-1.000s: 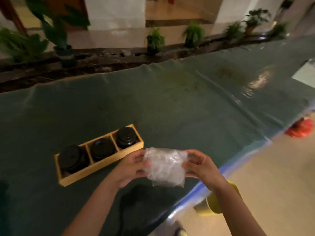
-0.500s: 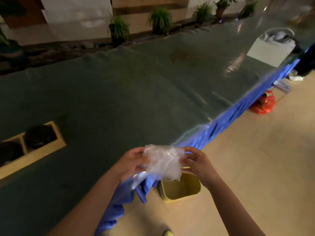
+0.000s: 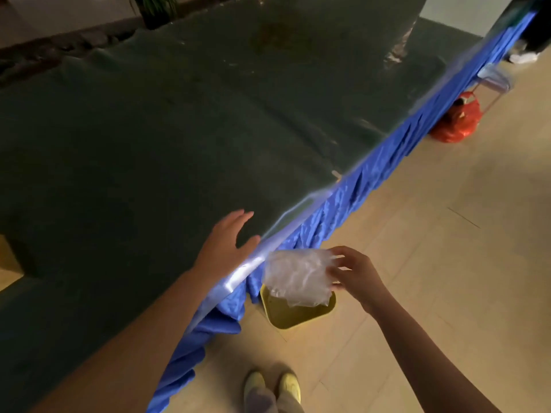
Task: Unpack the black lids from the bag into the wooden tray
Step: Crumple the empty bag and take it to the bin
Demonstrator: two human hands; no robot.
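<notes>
My right hand (image 3: 353,272) pinches a crumpled clear plastic bag (image 3: 296,277) off the table's edge, directly above a yellow bin (image 3: 298,312) on the floor. The bag looks empty. My left hand (image 3: 226,242) is open with fingers spread, hovering over the dark green table (image 3: 149,144) near its front edge. Only a wooden corner of the tray (image 3: 7,260) shows at the far left edge; the black lids are out of view.
A blue skirt (image 3: 357,192) hangs along the table's edge. A red plastic bag (image 3: 456,120) lies on the floor under the table farther right. My feet (image 3: 271,389) stand on beige floor. A potted plant (image 3: 155,7) sits beyond the table.
My left hand let go of the bag and moved over the table. My right hand carried the bag right, past the edge and above the yellow bin. The view swung right, away from the tray.
</notes>
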